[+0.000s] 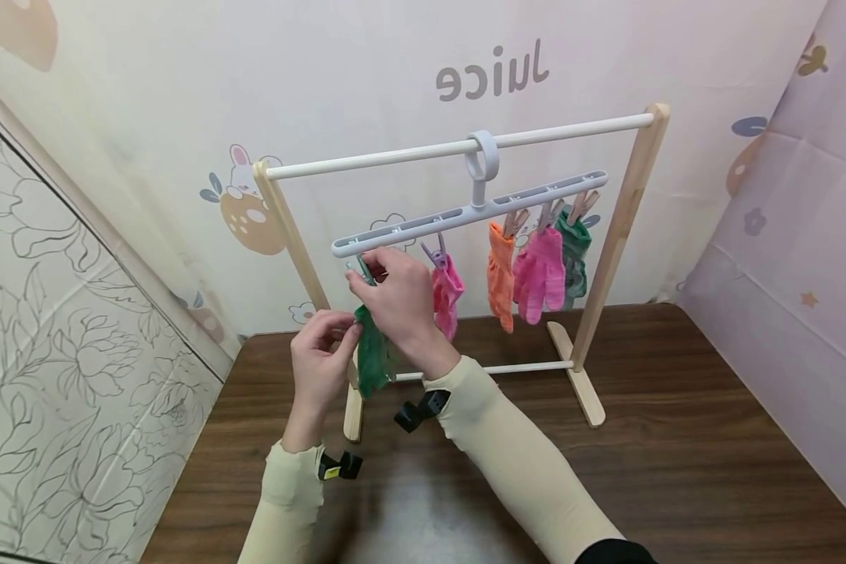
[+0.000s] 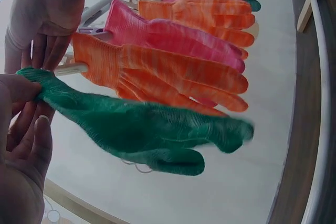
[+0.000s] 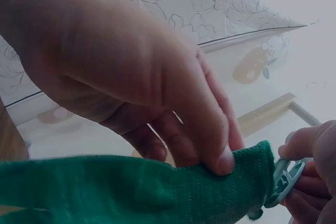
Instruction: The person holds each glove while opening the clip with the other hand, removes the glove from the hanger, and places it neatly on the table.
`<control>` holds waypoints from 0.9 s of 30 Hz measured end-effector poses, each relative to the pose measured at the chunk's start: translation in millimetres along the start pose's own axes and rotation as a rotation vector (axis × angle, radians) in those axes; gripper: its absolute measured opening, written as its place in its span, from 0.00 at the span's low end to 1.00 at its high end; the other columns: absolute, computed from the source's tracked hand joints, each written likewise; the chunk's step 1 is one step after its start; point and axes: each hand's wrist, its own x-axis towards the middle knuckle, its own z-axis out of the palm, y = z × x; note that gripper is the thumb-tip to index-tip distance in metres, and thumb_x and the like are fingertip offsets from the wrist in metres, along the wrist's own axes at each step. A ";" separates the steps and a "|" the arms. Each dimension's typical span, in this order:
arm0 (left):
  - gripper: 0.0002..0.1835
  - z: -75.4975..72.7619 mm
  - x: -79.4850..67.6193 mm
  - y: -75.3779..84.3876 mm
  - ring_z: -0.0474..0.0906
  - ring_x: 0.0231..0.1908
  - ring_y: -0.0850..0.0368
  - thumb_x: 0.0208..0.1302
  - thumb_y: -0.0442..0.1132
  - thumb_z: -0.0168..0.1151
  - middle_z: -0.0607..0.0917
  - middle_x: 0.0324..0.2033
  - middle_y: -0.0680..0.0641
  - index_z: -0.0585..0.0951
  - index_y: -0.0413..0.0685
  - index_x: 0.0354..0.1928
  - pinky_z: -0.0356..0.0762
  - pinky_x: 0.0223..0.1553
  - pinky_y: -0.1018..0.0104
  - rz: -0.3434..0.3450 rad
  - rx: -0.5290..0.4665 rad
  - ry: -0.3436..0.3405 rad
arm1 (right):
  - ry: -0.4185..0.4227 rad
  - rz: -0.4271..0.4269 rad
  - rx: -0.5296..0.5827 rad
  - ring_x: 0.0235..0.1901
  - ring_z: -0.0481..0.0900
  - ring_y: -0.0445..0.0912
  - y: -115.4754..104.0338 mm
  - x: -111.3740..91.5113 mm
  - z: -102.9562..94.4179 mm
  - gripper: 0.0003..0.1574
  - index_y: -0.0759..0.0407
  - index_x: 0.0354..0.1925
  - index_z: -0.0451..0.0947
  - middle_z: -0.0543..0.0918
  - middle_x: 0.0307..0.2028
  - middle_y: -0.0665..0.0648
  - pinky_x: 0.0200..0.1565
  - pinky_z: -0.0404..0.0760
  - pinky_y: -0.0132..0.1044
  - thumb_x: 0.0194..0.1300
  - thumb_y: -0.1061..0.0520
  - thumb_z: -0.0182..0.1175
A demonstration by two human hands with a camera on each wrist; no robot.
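A green knit glove (image 1: pixel 372 356) hangs by its cuff below the left end of the grey hanger (image 1: pixel 433 225). My left hand (image 1: pixel 322 352) pinches the glove near the cuff between thumb and fingers. Higher up, my right hand (image 1: pixel 403 301) squeezes a pale green clothespin (image 3: pixel 289 179) at the cuff's edge. Whether the pin's jaws have the fabric between them, I cannot tell. In the left wrist view, an orange glove (image 2: pixel 173 72) hangs just behind the green one; in the head view my right hand hides it.
Along the hanger, clothespins hold a pink glove (image 1: pixel 447 294), an orange glove (image 1: pixel 500 274), another pink glove (image 1: pixel 541 274) and a green glove (image 1: pixel 574 254). The hanger's ring loops over the white bar (image 1: pixel 381 160) of a wooden rack (image 1: pixel 616 235) on a dark brown table (image 1: pixel 684 439).
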 end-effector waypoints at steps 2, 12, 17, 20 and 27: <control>0.05 -0.3 -1.3 -1.1 0.78 0.33 0.60 0.58 0.18 0.64 0.82 0.32 0.35 0.83 0.27 0.36 0.79 0.34 0.73 -0.009 0.001 -0.001 | 0.001 -0.002 0.000 0.31 0.81 0.45 0.3 0.3 -1.1 0.14 0.63 0.39 0.84 0.86 0.33 0.56 0.38 0.81 0.30 0.60 0.55 0.72; 0.03 -7.9 -13.8 -6.3 0.77 0.29 0.61 0.60 0.20 0.64 0.82 0.32 0.35 0.83 0.27 0.37 0.78 0.31 0.74 -0.108 -0.012 -0.012 | 0.031 0.003 0.002 0.33 0.81 0.42 4.6 0.6 -3.4 0.17 0.62 0.42 0.84 0.86 0.34 0.54 0.39 0.80 0.31 0.59 0.53 0.73; 0.03 -14.3 -23.9 -13.4 0.77 0.28 0.61 0.61 0.22 0.64 0.82 0.32 0.34 0.83 0.28 0.37 0.76 0.30 0.74 -0.179 -0.019 -0.043 | 0.038 -0.009 -0.016 0.33 0.81 0.42 5.3 0.3 -4.3 0.18 0.62 0.41 0.85 0.86 0.32 0.53 0.38 0.79 0.30 0.58 0.52 0.74; 0.03 -19.9 -31.4 -17.1 0.77 0.28 0.61 0.62 0.23 0.64 0.83 0.31 0.36 0.83 0.29 0.37 0.76 0.30 0.73 -0.231 -0.014 -0.055 | 0.030 -0.017 -0.018 0.33 0.81 0.42 5.7 0.0 -5.2 0.18 0.62 0.42 0.84 0.87 0.33 0.54 0.38 0.81 0.32 0.58 0.51 0.74; 0.03 -32.2 -53.1 -39.9 0.78 0.30 0.58 0.62 0.27 0.67 0.85 0.32 0.42 0.84 0.35 0.38 0.78 0.32 0.72 -0.377 -0.016 -0.026 | 0.019 -0.021 -0.033 0.35 0.82 0.42 6.5 0.2 -8.1 0.20 0.61 0.43 0.84 0.87 0.35 0.54 0.40 0.79 0.30 0.58 0.50 0.74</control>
